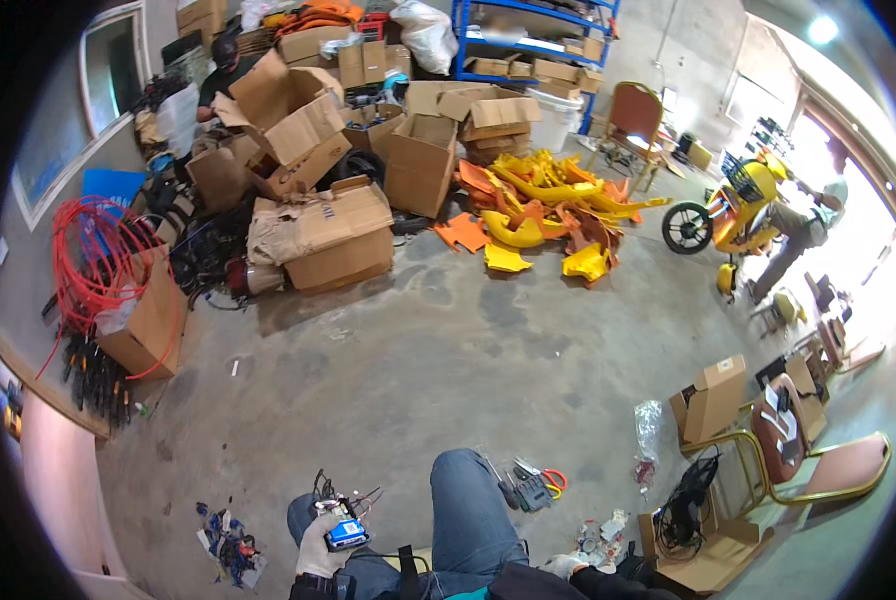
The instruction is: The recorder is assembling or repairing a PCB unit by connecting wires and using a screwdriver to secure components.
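My left hand (314, 550), in a pale glove, is closed around a small blue-and-silver electronic box (346, 534) over my left knee. Thin dark wires (325, 488) stick out of its far end. My right hand (565, 566), also gloved, is low beside my right thigh, close to a scatter of small parts and plastic bits (601, 540) on the floor. Its fingers are too small and partly hidden to read. Ahead of my right knee lie hand tools (533, 485), among them one with red and yellow handles.
Wire scraps (232, 548) lie left of me. An open carton (713, 562) with black cables and a chair (780, 440) stand right. Farther off are cartons (328, 240), yellow and orange panels (548, 205), red tubing (93, 265), and a person (818, 215) beside a yellow motorbike (733, 215).
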`<state>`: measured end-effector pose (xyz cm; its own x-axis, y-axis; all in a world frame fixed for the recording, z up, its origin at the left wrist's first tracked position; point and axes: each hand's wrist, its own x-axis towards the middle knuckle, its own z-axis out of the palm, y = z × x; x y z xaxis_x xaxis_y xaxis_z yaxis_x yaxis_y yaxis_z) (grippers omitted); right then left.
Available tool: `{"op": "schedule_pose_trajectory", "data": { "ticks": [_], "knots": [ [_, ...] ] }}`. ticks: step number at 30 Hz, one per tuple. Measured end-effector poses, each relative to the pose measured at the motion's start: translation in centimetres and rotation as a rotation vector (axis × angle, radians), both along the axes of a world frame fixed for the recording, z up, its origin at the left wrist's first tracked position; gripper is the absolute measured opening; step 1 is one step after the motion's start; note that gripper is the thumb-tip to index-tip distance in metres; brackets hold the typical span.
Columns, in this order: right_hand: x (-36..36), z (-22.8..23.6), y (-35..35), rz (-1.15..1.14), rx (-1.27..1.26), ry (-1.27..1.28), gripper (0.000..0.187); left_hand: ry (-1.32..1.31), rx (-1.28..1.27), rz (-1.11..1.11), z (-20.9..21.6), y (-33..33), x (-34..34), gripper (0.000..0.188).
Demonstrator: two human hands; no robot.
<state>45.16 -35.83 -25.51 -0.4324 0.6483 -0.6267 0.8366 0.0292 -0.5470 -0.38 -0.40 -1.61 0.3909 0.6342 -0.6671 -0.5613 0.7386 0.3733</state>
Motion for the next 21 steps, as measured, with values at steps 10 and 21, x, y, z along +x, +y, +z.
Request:
{"op": "schedule_pose_trajectory", "data": {
  "ticks": [10,21],
  "knots": [
    [0.9,-3.8,-2.3,0.163,-0.07,-0.072,0.036,-0.001,-0.04,0.057,0.2,0.1,0.1,0.046],
    [0.3,5.5,-1.4,-0.493,-0.11,-0.256,0.052,0.042,-0.041,0.067,-0.8,-0.2,-0.6,0.033]
  ]
}}
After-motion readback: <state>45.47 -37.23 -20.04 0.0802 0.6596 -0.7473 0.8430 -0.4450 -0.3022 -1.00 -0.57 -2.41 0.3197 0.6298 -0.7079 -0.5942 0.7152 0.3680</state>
